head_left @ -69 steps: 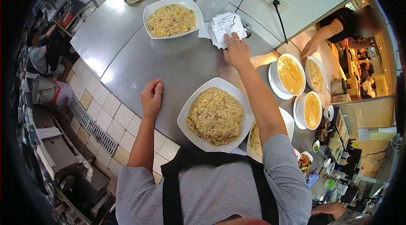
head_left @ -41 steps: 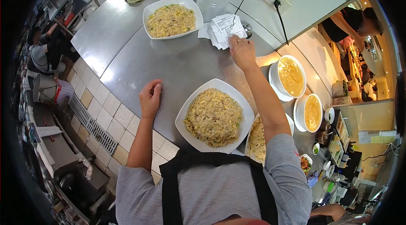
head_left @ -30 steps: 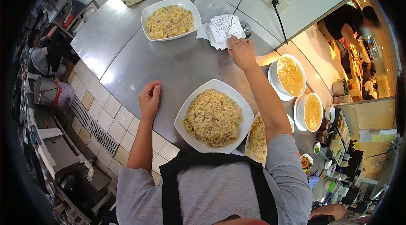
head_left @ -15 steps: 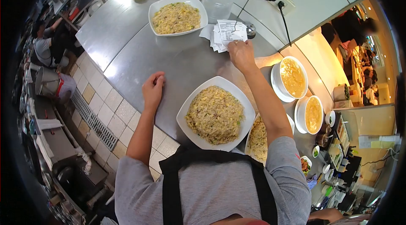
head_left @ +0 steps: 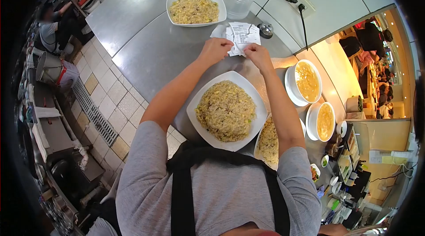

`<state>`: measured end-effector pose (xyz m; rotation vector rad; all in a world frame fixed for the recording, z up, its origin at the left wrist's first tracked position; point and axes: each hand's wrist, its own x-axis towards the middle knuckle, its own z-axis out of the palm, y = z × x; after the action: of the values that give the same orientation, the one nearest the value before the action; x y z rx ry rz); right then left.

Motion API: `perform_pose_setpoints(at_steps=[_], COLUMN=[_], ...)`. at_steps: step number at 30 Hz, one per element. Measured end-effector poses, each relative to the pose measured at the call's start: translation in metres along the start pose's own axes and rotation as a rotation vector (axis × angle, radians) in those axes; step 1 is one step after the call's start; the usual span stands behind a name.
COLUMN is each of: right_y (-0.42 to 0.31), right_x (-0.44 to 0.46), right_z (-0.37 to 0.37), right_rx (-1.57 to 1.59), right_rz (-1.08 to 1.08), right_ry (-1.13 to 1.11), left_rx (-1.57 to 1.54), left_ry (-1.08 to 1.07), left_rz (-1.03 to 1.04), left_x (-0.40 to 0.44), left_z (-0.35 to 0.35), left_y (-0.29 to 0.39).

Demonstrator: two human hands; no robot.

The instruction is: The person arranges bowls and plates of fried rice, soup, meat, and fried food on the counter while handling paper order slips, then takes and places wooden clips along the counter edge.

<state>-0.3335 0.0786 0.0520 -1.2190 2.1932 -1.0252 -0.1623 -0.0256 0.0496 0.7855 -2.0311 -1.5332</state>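
Left hand [head_left: 215, 50]: moved from the table's left edge to pinch white printed paper slips [head_left: 245, 33]
Right hand [head_left: 259, 56]: narrow pinch, slips' near-right corner
Slips: gathered, edges uneven
White square bowl [head_left: 260, 114]: already filled with fried rice, near
Table [head_left: 150, 43]: brushed grey steel
Room: pale floor tiles [head_left: 117, 90] left

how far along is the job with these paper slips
Looks done: three squarish white dishes hold fried rice, and two round white bowls hold yellow soup. In hand: the printed white paper slips, with left hand and right hand pinching at their edges. Left, it seems: straightening the slips, which overlap unevenly. Whether any are finished with, I cannot tell.
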Motion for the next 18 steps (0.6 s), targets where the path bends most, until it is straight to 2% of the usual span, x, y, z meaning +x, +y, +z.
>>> perform_pose_setpoints(at_steps=[2,5,8,11,14,18], right_y=[0.004,0.012,0.007,0.011,0.000,-0.025], right_x=[0.001,0.003,0.000,0.002,-0.004,-0.019], right_z=[-0.002,-0.005,-0.013,-0.013,-0.015,-0.011], right_rx=[0.124,0.191,0.134,0.158,-0.124,-0.313], right_rz=[0.082,0.085,0.030,0.045,-0.060,-0.114], right_ry=[-0.056,-0.054,-0.052,-0.072,0.008,0.095], left_rx=[-0.066,-0.019,0.107,-0.015,-0.037,-0.049], left_ry=[0.029,0.016,0.101,0.045,0.031,0.008], left_rz=[-0.029,-0.136,-0.073,-0.165,-0.189,-0.144], left_x=[0.013,0.020,0.032,0.034,0.038,0.038], left_z=[0.011,0.015,0.022,0.028,0.033,0.036], left_y=[-0.009,0.004,-0.003,0.008,0.005,0.010])
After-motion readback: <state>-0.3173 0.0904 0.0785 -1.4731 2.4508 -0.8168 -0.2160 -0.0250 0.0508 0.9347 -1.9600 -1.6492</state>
